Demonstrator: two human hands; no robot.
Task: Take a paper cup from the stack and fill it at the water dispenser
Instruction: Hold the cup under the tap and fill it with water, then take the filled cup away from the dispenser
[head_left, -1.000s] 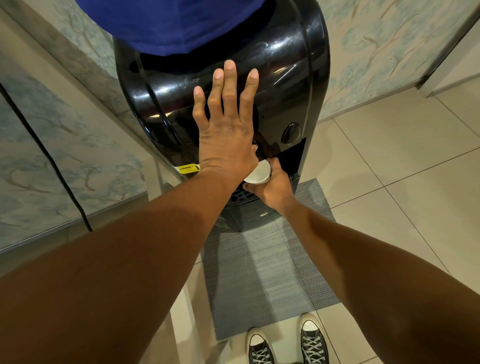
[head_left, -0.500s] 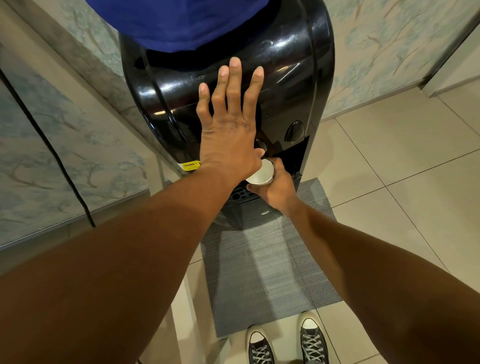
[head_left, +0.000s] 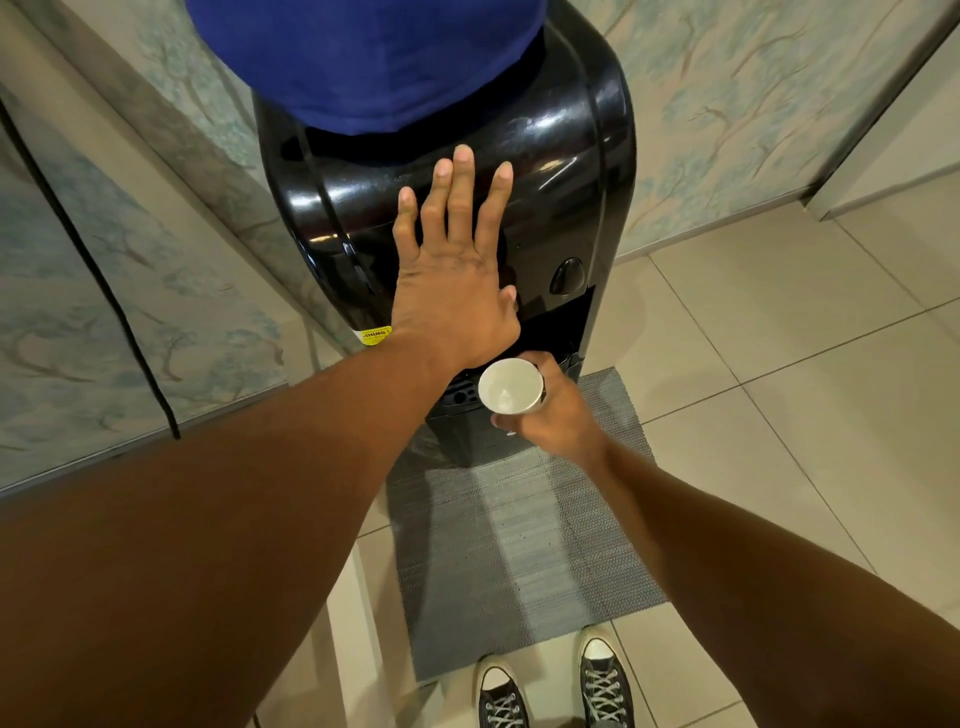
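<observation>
Paper cup (head_left: 510, 387), gripped by right hand (head_left: 558, 415), has left the dispenser (head_left: 566, 171) recess, seemingly filled; left hand (head_left: 453, 280) stays flat

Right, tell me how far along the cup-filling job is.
Done: a paper cup is off the stack and in the right hand, in a closed grip. In hand: the cup sits just in front of the black water dispenser, out from under the taps, while the left hand lies flat on its front. Whether there is water in it is hard to tell. Left: confirming the fill.

White paper cup (head_left: 510, 387) upright before black water dispenser (head_left: 566, 171).
</observation>
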